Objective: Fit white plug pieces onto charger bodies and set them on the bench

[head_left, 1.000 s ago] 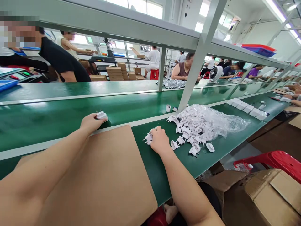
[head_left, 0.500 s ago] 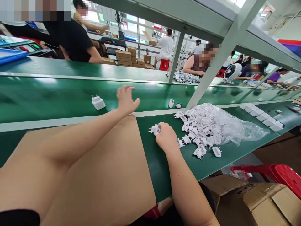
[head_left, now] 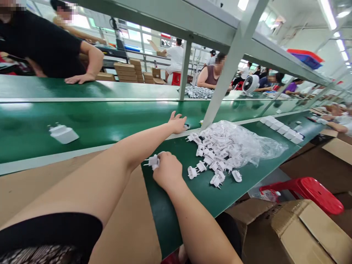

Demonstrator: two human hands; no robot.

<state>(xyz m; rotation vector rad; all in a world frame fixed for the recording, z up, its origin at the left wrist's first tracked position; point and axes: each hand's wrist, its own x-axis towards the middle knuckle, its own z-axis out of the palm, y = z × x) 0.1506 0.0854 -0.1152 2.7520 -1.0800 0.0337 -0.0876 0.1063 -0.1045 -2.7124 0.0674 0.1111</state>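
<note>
My left hand (head_left: 178,123) reaches over the green belt with its fingers spread. A small white part with a dark face (head_left: 187,127) lies right at its fingertips; I cannot tell whether they touch. My right hand (head_left: 169,170) is closed on a white two-pin plug piece (head_left: 153,161), its pins pointing left, just above the green table near the cardboard sheet. To its right lies a heap of similar white plug pieces (head_left: 217,143), partly inside a clear plastic bag (head_left: 255,145). On the belt at left rests a white charger (head_left: 64,134) with pins.
A cardboard sheet (head_left: 126,220) lies under my left arm. A slanted metal post (head_left: 220,84) rises behind the heap. White boxes (head_left: 282,128) stand in rows farther right. A red stool (head_left: 316,194) and an open carton (head_left: 299,231) are at lower right. Co-workers sit across the belt.
My left hand has moved right along the belt to the small part. My right hand still holds the plug piece. The charger has shifted left, and the view has turned right.
</note>
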